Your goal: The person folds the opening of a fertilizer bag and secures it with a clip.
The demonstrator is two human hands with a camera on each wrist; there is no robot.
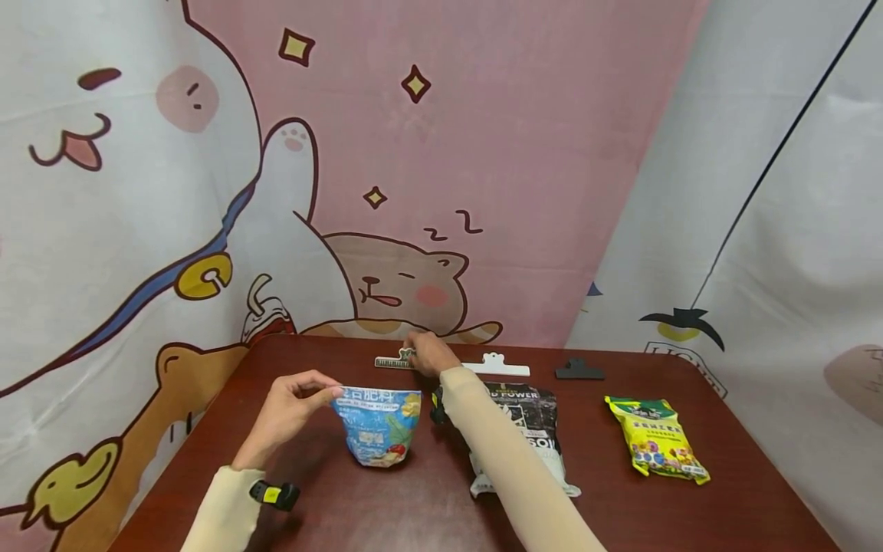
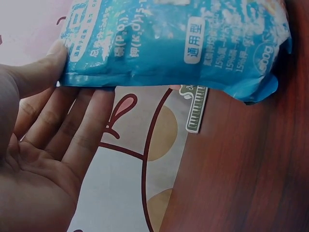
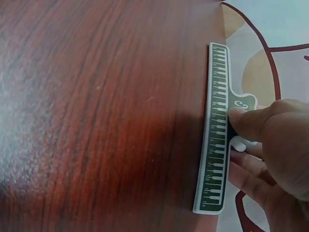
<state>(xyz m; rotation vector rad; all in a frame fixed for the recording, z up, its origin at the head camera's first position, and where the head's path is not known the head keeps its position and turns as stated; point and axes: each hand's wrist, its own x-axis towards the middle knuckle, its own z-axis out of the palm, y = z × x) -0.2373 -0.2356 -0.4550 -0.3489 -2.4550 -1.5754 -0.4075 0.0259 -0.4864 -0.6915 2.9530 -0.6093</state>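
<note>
A blue fertilizer bag (image 1: 375, 431) with vegetables printed on it stands on the table. My left hand (image 1: 293, 406) pinches its top left corner between thumb and fingers; in the left wrist view the bag (image 2: 159, 48) shows white print on its blue side. At the table's far side my right hand (image 1: 431, 354) reaches to a long clip (image 1: 390, 363) with a piano-key pattern. The right wrist view shows thumb and fingers of that hand (image 3: 280, 150) gripping the handle of the piano clip (image 3: 216, 140).
Right of the piano clip lie a white clip (image 1: 500, 370) and a black clip (image 1: 579, 371). A black and white soil bag (image 1: 541, 410) is partly hidden behind my right forearm. Farther right lies a yellow bag (image 1: 655, 438). A cartoon cloth (image 1: 524, 153) hangs behind the brown table (image 1: 359, 514).
</note>
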